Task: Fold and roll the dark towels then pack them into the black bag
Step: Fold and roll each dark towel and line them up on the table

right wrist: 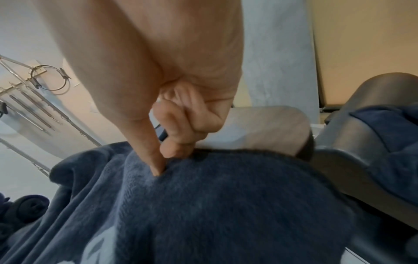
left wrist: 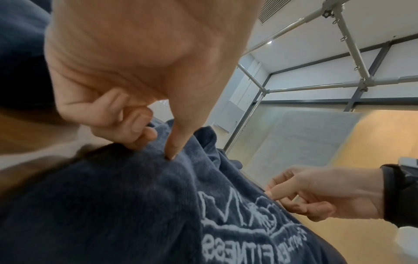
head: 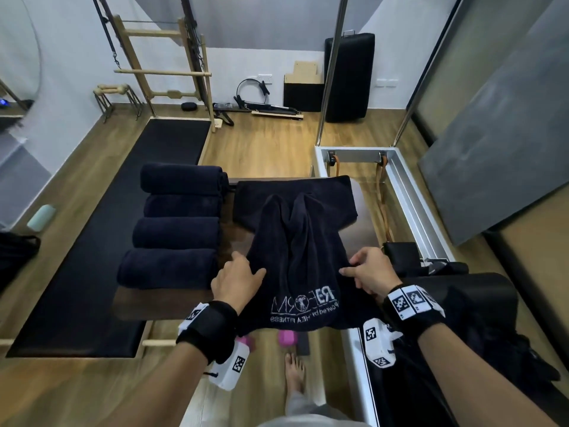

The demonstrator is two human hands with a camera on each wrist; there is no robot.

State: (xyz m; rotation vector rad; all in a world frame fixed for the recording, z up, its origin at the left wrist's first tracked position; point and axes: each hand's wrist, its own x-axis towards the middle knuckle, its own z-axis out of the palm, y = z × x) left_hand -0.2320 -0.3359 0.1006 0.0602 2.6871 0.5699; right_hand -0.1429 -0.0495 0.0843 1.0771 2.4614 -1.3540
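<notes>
Centrally in the head view, a dark towel (head: 295, 241) with white lettering is spread over a brown bench (head: 363, 217), its near end hanging toward the floor. Its left edge is pinched by the left hand (head: 235, 280) and its right edge by the right hand (head: 371, 272), thumbs on top and fingers curled beneath. Four rolled towels (head: 177, 224) are lined up just left of it. A black bag (head: 14, 254) is seen at the left edge of the frame.
</notes>
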